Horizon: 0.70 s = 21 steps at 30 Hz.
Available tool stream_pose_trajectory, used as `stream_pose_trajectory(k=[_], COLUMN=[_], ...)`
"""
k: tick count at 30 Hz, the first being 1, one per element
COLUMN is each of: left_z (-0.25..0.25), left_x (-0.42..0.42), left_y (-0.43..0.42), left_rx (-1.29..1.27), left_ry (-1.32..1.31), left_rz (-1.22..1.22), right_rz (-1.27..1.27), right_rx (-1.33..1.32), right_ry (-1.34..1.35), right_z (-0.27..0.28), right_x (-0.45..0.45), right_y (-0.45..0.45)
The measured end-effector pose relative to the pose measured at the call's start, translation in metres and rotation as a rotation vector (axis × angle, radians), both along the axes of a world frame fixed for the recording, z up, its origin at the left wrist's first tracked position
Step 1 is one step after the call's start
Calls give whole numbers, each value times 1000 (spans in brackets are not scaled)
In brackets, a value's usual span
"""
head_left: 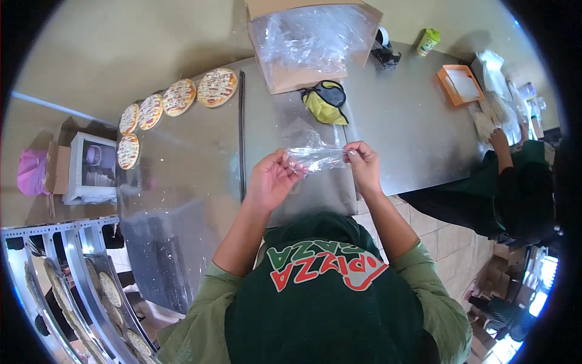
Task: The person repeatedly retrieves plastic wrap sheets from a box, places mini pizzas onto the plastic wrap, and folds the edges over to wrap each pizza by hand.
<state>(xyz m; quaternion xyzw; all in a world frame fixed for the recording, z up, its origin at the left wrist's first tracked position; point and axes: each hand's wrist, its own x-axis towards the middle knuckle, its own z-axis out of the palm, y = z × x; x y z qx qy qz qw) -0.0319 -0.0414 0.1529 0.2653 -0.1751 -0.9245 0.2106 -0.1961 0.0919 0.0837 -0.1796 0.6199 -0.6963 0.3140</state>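
Left hand (pixel 274 180) half open, palm partly up, fingers curled around one end of a clear plastic bag (pixel 316 159). Right hand (pixel 364 167) nearly closed, thumb and index finger pinching the other end. Bag is stretched between both hands, above the metal table (pixel 388 130), near its front edge. Green-and-black cap (pixel 325 103) lies just beyond the bag, in front of a cardboard box (pixel 297 80) holding more clear plastic. Topped pizzas (pixel 217 88) sit well apart from the hands, along the table's far left. Another person's hand (pixel 501 143) is at far right, near plastic packaging.
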Motion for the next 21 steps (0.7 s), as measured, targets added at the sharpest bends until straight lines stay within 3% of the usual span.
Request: stream_pose_trajectory(k=[2,5,6,8,10,11,12,14,18,20,21], left_z=[-31,-24,-22,-20,-40,-51,-58,-69,-133,-144,-141], left_x=[-10,-40,-42,-39,-19,-14,-20,-35,-10,0,-5], left_y=[5,33,35,34,4,-5,2,17,19,21,21], left_rx=[-10,-614,-516,-319,-237,-194,-221,-280,-613,-646,-1092], left_ry=[152,-448,-382,-254,-100,-26,-189,-521,-825,-972,-1119], left_rz=[2,204,198,180,94,59,117,211,160,138,265], right_rz=[-63,-1,216,-254,-345,-294,-242,-275,-255,-144,-136], right_rx=[-49,-230,-321,-262,-202,-105,-3,225,588,663,688], right_ry=[-199,-616,-738,-745,-667,-660,-658,-174,644,627,639], right_z=[5,68,70,53,-60,-61,-62,-76,-83,-84,-82], right_x=[2,37,48,31,-62,-77,-84,-87,-106,-109,-109], right_y=[-1,-7,1,-2,28,40,47,49,79,84,84])
